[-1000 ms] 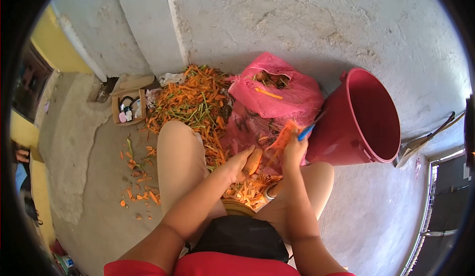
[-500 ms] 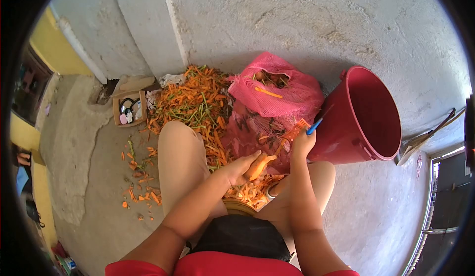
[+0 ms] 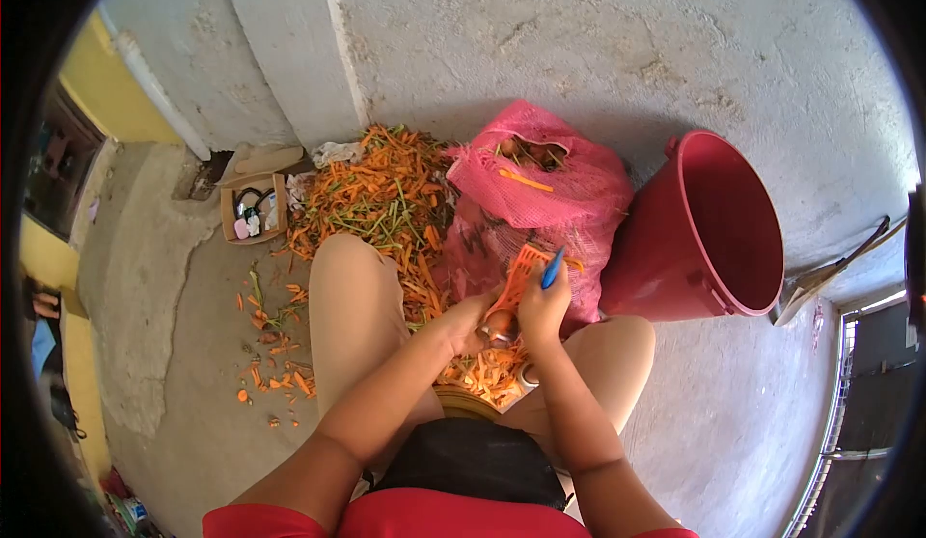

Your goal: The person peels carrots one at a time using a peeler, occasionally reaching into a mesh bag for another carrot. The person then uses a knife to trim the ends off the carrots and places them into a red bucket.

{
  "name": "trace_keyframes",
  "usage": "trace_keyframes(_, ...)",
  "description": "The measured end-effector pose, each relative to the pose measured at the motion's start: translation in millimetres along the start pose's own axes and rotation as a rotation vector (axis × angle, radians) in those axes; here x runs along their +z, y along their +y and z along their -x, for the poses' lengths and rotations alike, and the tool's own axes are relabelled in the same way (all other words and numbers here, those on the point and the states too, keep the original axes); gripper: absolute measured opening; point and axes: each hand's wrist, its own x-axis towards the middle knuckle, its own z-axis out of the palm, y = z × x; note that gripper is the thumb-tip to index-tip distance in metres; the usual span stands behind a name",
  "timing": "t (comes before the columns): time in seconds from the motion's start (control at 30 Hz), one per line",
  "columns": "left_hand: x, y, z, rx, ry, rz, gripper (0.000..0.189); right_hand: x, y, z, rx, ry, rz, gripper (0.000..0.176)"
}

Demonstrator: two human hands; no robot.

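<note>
My left hand is wrapped round a carrot, whose brownish, shiny end faces up toward me. Close beside it, my right hand grips a peeler with an orange, hole-patterned body and a blue part sticking up above the fingers. The peeler is at the carrot's far end; whether its blade touches the carrot is hidden. Between my knees, below both hands, lie orange peelings.
Against the wall, a heap of carrot peelings and green stems lies beside a pink mesh sack with carrots in its mouth. A large red bucket tilts on the right. A small cardboard box holds small items on the left.
My right hand has come left and down with the peeler, close to my left hand. The carrot has turned from its peeled orange side to a browner end.
</note>
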Motion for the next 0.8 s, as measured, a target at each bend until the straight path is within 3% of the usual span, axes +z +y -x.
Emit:
trace_keyframes(0.07, -15, 3, -2, -0.074, -0.153, -0.100, 0.040, -1, 25, -22, 0.058, 0.081, -0.034, 0.015)
trace_keyframes(0.1, -8, -1, 0, -0.080, -0.030, -0.171, 0.041, -5, 34, -38, 0.066, 0.194, 0.029, 0.016)
trace_keyframes(0.17, -10, -7, 1, -0.070, -0.057, -0.216, 0.041, -19, 65, -63, 0.131, 0.308, 0.012, 0.017)
trace_keyframes(0.23, -9, -5, 0, -0.061, -0.040, -0.166, 0.042, -24, 59, -68, 0.205, 0.281, -0.195, 0.012)
trace_keyframes(0.33, 3, 0, 3, 0.014, 0.131, -0.165, 0.041, -18, 26, -42, 0.162, 0.184, -0.307, 0.008)
trace_keyframes(0.37, -19, -1, -11, -0.011, -0.063, -0.111, 0.036, -15, 32, -33, 0.162, 0.102, -0.311, 0.004)
trace_keyframes(0.47, -11, 0, -1, -0.012, -0.176, -0.083, 0.035, -1, 17, -6, 0.179, -0.067, -0.370, 0.003)
trace_keyframes(0.57, 3, -3, 1, 0.013, 0.081, 0.023, 0.037, 1, -5, 7, 0.010, -0.068, -0.172, 0.006)
trace_keyframes(0.67, -2, -5, -3, 0.021, 0.133, -0.081, 0.036, 2, -4, 5, -0.034, -0.037, -0.059, 0.008)
trace_keyframes(0.8, -15, -2, -4, -0.091, -0.187, -0.183, 0.038, -5, 33, -30, 0.018, 0.156, 0.021, 0.012)
